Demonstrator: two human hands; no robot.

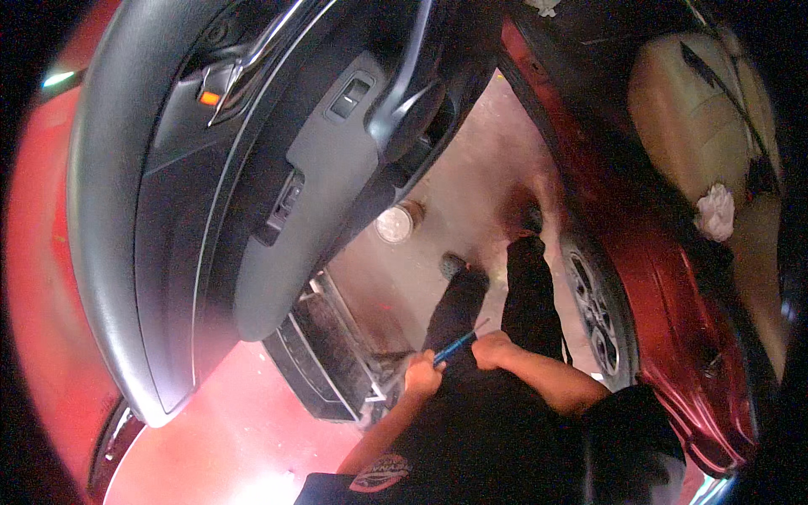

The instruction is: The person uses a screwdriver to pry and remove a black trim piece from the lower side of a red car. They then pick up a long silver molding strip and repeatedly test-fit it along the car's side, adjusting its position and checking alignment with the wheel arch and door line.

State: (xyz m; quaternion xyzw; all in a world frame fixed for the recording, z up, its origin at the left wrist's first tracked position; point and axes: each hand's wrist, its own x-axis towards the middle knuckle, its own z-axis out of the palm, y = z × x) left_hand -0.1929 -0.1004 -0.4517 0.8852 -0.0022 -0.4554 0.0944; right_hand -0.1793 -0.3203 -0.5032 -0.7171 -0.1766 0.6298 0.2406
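Observation:
In front of my body, my left hand [423, 376] is closed around one end of a slim blue tool [455, 347]. A thin shaft sticks out of the tool's other end and may be a screwdriver's or a pick's; its exact kind is not clear. My right hand [491, 350] is a closed fist beside that shaft. What the fist holds, if anything, is hidden. Left of both hands hangs an open car door [337, 168] with a grey armrest, window switches and a chrome inner handle. Its outer side is red.
A red door sill [673, 337] and a wheel [593, 311] are to the right. A beige seat [690, 101] carries a crumpled white tissue [715, 212]. On the floor stand a round pale-topped container [394, 225] and a dark box-like case [320, 362], near my feet.

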